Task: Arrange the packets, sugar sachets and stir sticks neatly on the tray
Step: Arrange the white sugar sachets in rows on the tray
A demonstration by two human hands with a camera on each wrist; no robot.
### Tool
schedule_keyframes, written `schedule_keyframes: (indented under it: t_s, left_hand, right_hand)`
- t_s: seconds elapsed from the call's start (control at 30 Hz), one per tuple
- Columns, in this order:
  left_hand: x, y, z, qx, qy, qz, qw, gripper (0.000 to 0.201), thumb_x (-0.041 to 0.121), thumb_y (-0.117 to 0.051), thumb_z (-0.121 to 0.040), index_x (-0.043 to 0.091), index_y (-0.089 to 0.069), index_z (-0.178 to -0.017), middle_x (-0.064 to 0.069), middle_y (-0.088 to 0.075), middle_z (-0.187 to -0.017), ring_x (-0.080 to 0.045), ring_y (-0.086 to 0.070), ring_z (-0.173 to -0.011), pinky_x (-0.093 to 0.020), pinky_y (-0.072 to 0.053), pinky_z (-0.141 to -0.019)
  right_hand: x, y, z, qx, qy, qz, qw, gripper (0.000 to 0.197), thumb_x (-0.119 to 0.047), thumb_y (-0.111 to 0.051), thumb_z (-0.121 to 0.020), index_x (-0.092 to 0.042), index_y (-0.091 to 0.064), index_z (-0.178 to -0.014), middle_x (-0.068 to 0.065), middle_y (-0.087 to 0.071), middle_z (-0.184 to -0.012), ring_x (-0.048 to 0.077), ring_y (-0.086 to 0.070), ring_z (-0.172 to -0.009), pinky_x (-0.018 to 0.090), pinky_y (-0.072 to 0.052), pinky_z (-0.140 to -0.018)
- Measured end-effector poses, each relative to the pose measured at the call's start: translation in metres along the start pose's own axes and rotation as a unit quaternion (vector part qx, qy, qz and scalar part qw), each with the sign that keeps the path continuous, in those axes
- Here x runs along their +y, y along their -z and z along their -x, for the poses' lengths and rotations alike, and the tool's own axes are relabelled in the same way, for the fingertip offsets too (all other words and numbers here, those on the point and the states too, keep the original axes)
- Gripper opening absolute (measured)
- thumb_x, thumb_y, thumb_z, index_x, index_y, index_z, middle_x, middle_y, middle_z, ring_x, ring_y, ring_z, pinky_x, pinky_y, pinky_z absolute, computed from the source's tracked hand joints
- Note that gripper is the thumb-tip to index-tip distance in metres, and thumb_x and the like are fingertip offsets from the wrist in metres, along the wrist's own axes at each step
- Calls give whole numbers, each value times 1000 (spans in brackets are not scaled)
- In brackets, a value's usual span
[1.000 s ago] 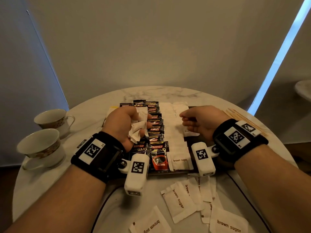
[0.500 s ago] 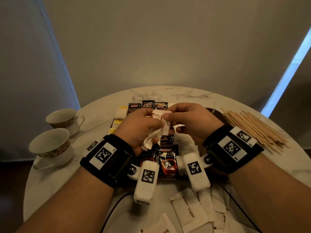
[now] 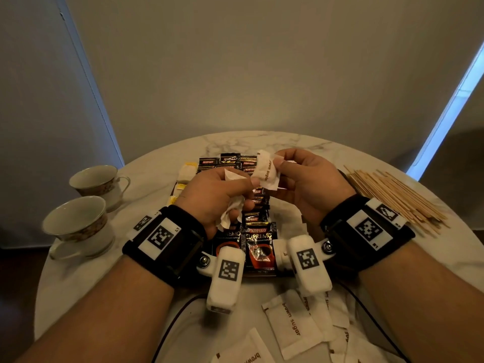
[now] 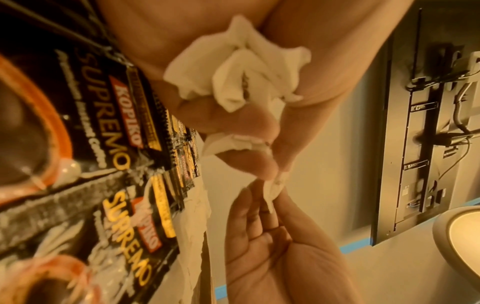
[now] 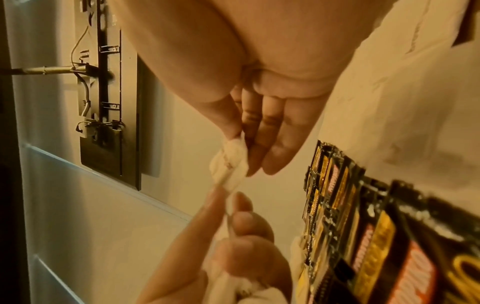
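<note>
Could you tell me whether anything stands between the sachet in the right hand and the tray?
Nothing solid does: the right hand pinches the brown sugar sachet in open air above the tray. The left hand, gripping more sachets, hovers alongside.

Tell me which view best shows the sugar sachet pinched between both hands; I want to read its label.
The head view: the sugar sachet faces the camera, its "brown sugar" print readable, pinched by the right hand and left hand. Both wrist views show it only edge-on between fingertips, label hidden.

Plain grey wall (image 3: 262,61) behind a round marble table (image 3: 262,142).
</note>
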State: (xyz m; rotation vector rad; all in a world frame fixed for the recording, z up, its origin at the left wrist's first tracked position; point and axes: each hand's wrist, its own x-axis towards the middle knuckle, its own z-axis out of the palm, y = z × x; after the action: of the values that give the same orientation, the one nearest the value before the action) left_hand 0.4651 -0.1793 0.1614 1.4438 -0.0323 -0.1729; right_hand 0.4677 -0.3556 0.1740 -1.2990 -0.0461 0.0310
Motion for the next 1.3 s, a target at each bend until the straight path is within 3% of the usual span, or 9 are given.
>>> schedule_keyframes:
  t_s: [0.17,0.27,0.43,0.67,0.83,0.93,1.03,1.17,1.3]
  left_hand:
    - [2,-2,2,-9,-2,6,1000,47,50,-81,-70,12,-75,-97,-3,-72,-78,-14,-61,-57,-20,-39,-35]
    - [-1,-4,2,11,-20,-6,1000,35,32,-80,-85,6,-73,-108,-5,-73,-79,-12,-61,-56,-20,-39,-36]
    - [-3,-4,-1,56,-43,14,997,12,18,-74,-94,8,-68,-95,-6,-72,-74,-13,-63,-55,-20,-39,-35]
    - [-2,-13,7,15,-47,15,999,20,20,-72,-95,1,-70,-102,-8,-74,-81,-14,-66,-56,-19,-39,-36]
    - [2,-7,5,24,-40,43,998,11,20,-71,-96,8,-70,-95,-8,-72,-79,-16,-64,-57,-19,-40,-36]
    - [4,-3,3,41,-30,76,996,8,17,-70,-95,9,-69,-96,-7,-70,-76,-16,-63,-57,-18,-40,-35]
    - [4,-1,1,47,-26,100,993,5,14,-69,-95,10,-67,-94,-7,-68,-72,-17,-63,-56,-18,-41,-36]
    - [3,2,0,55,-25,111,992,5,13,-70,-94,10,-67,-93,-7,-68,-73,-17,-64,-56,-22,-43,-41]
    - [3,4,-2,65,-19,120,990,6,12,-71,-93,9,-67,-96,-7,-68,-72,-18,-64,-57,-21,-43,-39]
  right_hand:
    - [2,1,3,-9,30,92,995,14,-12,-61,-101,-4,-66,-111,10,-75,-90,17,-74,-76,27,-58,-61]
    - [2,-2,4,-31,40,115,992,19,-12,-66,-97,-2,-66,-113,13,-76,-91,18,-72,-74,28,-58,-60]
    - [-5,4,7,-59,2,146,988,18,-6,-76,-87,-4,-70,-103,12,-77,-89,19,-70,-69,28,-60,-63]
    - [-14,14,7,25,14,118,993,9,-6,-69,-93,-7,-74,-101,8,-77,-90,16,-70,-74,29,-57,-64]
    - [-16,41,5,145,-32,120,982,16,0,-62,-95,-9,-76,-97,4,-73,-79,11,-63,-57,27,-45,-54]
    - [-10,63,6,173,-123,168,963,18,-3,-60,-95,-12,-76,-97,13,-75,-105,18,-62,-74,28,-44,-58]
    - [-3,77,7,174,-185,200,946,18,-5,-62,-94,-14,-76,-101,17,-70,-123,16,-52,-75,23,-41,-52]
    - [0,85,4,192,-212,222,932,18,-7,-61,-97,-14,-75,-105,15,-72,-120,19,-54,-89,22,-43,-55]
    - [1,85,0,188,-219,247,925,17,-5,-62,-97,-12,-76,-102,14,-72,-115,19,-55,-87,23,-45,-57]
